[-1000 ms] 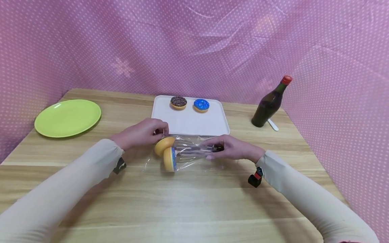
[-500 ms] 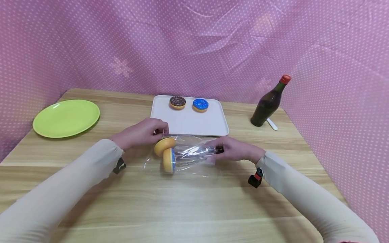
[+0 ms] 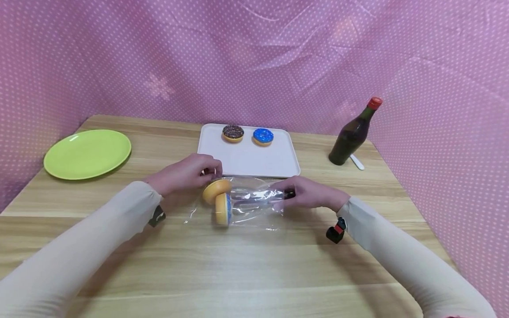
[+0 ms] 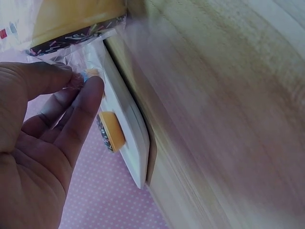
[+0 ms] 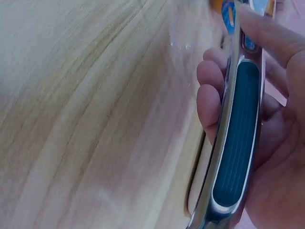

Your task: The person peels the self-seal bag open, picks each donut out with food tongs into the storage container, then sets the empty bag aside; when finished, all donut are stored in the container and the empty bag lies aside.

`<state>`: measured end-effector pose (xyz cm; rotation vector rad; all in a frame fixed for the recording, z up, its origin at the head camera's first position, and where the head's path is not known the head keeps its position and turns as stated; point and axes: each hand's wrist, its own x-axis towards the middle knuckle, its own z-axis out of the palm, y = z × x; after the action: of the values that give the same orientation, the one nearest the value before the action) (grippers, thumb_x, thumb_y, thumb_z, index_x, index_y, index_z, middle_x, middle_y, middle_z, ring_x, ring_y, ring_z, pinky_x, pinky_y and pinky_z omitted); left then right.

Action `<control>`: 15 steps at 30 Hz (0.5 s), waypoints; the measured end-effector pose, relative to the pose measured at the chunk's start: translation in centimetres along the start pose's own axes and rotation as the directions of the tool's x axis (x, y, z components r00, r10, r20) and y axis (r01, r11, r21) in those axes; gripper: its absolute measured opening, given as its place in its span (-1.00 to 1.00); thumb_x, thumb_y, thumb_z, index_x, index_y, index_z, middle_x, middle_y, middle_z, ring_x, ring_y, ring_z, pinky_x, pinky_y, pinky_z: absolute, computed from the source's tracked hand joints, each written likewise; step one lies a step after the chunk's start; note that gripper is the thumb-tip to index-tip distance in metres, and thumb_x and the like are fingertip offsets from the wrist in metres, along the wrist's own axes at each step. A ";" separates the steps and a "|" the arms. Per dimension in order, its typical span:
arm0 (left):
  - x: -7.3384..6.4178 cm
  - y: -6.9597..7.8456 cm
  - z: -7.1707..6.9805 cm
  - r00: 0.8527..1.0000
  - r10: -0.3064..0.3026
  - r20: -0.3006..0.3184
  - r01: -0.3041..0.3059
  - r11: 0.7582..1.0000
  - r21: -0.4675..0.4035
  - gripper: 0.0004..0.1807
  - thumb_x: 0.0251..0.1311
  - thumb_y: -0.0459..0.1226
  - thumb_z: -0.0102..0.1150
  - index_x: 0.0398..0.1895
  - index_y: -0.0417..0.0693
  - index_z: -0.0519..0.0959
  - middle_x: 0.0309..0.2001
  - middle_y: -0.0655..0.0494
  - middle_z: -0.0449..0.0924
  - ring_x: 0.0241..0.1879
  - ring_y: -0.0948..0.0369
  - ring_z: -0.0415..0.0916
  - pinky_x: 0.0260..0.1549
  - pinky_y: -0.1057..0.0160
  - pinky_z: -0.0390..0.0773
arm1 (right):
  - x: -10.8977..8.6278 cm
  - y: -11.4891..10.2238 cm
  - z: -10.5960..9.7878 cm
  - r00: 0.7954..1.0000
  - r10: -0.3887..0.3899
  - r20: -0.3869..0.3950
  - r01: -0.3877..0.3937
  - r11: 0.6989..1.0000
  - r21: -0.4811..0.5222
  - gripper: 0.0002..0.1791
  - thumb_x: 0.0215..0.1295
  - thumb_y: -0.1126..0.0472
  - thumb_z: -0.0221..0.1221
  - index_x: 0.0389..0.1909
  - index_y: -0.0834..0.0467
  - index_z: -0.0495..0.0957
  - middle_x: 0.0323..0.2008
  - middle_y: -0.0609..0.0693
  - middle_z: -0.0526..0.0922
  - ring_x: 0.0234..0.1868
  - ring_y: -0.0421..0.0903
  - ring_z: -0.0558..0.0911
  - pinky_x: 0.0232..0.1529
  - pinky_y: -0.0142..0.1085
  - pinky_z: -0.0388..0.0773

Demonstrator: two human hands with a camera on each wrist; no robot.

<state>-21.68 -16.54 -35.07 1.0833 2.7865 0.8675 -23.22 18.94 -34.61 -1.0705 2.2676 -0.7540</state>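
My left hand (image 3: 190, 172) pinches the edge of a clear plastic bag (image 3: 254, 221) between thumb and fingertips, as the left wrist view shows. Two donuts lie inside the bag: one (image 3: 214, 190) shows mostly its tan base, with dark sprinkled icing (image 4: 76, 37) seen from the left wrist. The other donut (image 3: 220, 211) stands on edge with blue icing facing right. My right hand (image 3: 308, 193) grips a pair of metal tongs (image 5: 238, 138) with a dark teal grip panel. The tongs reach leftward into the bag, their tips by the blue donut.
Behind the hands lies a white tray (image 3: 258, 161) bearing a chocolate donut (image 3: 233, 133) and a blue donut (image 3: 263, 137). A green plate (image 3: 88, 154) is at the left. A dark bottle (image 3: 350, 139) with a red cap stands right, a white-handled utensil (image 3: 357, 162) behind it.
The bag's film has shifted and wrinkled near my right hand, now overlapping its fingertips more. Both hands and the bagged donuts stay almost where they were.
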 end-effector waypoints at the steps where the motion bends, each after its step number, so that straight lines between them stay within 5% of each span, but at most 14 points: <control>1: 0.0 0.0 0.0 1.000 0.008 0.001 -0.008 1.000 -0.001 -0.71 0.24 -0.57 0.08 -0.33 -0.02 0.67 -0.32 0.12 0.65 -0.26 0.21 0.49 -0.15 0.17 0.56 | 0.0 0.0 0.0 1.000 0.004 -0.013 -0.004 1.000 -0.012 -0.46 0.35 0.05 0.39 0.33 -0.02 0.61 0.13 -0.11 0.75 -0.07 -0.17 0.64 0.08 -0.26 0.59; 8: -0.1 0.1 -0.2 1.000 0.026 0.012 -0.026 1.000 0.005 -0.71 0.24 -0.59 0.10 -0.32 -0.03 0.67 -0.32 0.11 0.66 -0.26 0.20 0.49 -0.14 0.13 0.57 | -0.1 0.0 0.2 0.991 -0.008 -0.135 -0.002 0.997 -0.073 -0.48 0.36 0.11 0.38 0.33 0.05 0.61 0.01 -0.03 0.78 -0.28 -0.18 0.54 -0.17 -0.34 0.53; 15: -0.1 0.0 -0.3 0.999 0.043 0.018 -0.043 0.999 0.018 -0.70 0.23 -0.60 0.11 -0.34 -0.02 0.66 -0.35 0.13 0.64 -0.28 0.22 0.48 -0.16 0.14 0.57 | 0.3 -0.1 0.4 0.981 -0.030 -0.191 0.008 0.993 -0.114 -0.53 0.37 0.18 0.35 0.29 0.11 0.62 0.15 0.02 0.75 0.00 -0.12 0.65 0.16 -0.17 0.61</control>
<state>-21.69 -16.72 -34.88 1.1519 2.7722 0.8345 -23.05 18.54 -34.87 -1.1141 2.4927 -0.7747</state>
